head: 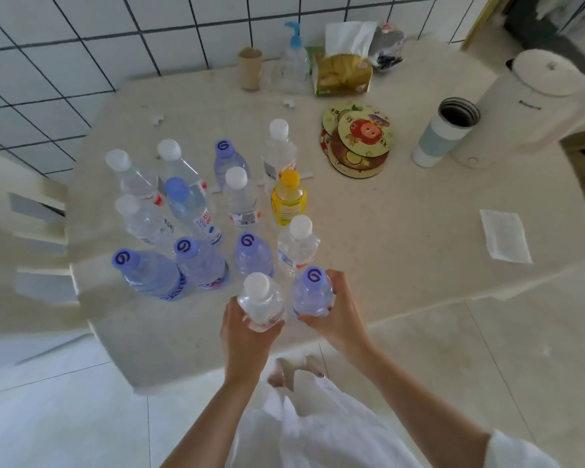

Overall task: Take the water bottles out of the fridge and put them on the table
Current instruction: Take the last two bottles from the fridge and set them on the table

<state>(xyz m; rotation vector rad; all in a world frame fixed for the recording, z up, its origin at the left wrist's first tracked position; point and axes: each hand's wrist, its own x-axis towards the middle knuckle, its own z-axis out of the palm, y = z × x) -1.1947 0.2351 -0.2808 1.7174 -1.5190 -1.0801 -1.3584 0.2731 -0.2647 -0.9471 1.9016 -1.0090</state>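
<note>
Several clear water bottles (196, 211) stand upright in a cluster on the left half of the cream table (402, 238), some with white caps, some with purple caps, plus one yellow bottle (288, 197). My left hand (247, 332) grips a white-capped bottle (260, 300) near the table's front edge. Beside it, my right hand (338, 310) grips a purple-capped bottle (312, 293). Both held bottles are upright at the front of the cluster; whether their bases touch the table is hidden. The fridge is out of view.
At the back of the table are a cardboard tube (250, 67), a pump bottle (294, 59) and a tissue pack (345, 69). Round coasters (357, 140), an open tumbler (444, 131) and a white kettle (534, 103) sit to the right. A folded paper (505, 236) lies at the right; a chair (24, 228) at the left.
</note>
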